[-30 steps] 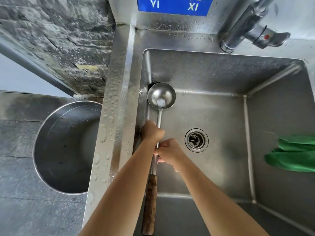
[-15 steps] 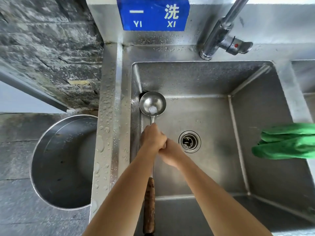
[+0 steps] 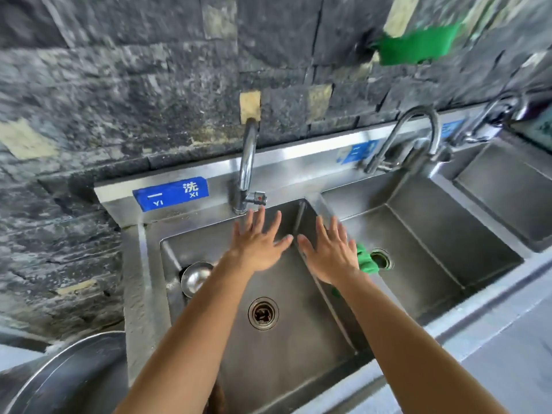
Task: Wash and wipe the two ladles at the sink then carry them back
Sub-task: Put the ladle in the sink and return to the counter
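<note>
Over the left basin, both hands spread wide, gripping nothing

Left hand point(image 3: 257, 243) and right hand point(image 3: 330, 253) hover backs up, fingers splayed, just in front of the tap point(image 3: 248, 162). Ladle point(image 3: 194, 277) lies in the sink point(image 3: 134, 279), bowl near the basin's far-left corner, handle running under the left forearm toward the near edge. Green cloth point(image 3: 366, 259) sits by the divider, partly under the right hand.

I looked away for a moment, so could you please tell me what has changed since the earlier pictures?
Both hands let go of the ladle: the left hand and right hand rose, fingers spread, toward the tap. The ladle stayed along the basin's left wall; the green cloth stayed on the divider.
</note>
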`<state>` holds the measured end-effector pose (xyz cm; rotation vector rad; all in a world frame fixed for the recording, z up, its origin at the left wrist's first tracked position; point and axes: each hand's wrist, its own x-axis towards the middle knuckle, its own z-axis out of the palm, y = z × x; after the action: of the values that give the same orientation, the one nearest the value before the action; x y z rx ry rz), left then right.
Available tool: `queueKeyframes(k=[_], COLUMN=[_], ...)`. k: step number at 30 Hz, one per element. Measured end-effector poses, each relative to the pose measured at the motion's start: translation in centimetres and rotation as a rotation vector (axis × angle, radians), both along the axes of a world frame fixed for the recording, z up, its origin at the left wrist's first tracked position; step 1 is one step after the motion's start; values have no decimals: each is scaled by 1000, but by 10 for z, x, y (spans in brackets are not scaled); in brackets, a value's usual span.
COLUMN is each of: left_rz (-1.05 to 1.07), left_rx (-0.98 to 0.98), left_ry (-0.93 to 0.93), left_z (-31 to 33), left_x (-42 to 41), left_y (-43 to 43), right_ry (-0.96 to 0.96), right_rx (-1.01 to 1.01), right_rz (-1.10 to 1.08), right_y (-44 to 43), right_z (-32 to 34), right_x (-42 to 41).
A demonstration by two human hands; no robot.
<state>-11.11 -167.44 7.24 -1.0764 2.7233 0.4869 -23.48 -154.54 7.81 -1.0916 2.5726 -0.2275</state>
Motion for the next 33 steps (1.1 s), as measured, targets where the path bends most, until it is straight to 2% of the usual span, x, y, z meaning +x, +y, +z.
queueKeyframes(k=[7,13,23,33], left_rz=[-192,-354,-652,-1007], left_rx=[-160,-198,-178,-146], left_ry=[173,208,240,303], left_z=[98,147,190,218], left_x=[-84,-144,-219,-255], left_y=[73,179,451,739], right_ry=[93,120,232,328], right_rx=[-111,-175,-191,-136], right_rz=[-204,-389,-628,-970], right_y=[98,218,502,792], right_z=[85,128,170,203], right_x=[-54,-83,-120,-100])
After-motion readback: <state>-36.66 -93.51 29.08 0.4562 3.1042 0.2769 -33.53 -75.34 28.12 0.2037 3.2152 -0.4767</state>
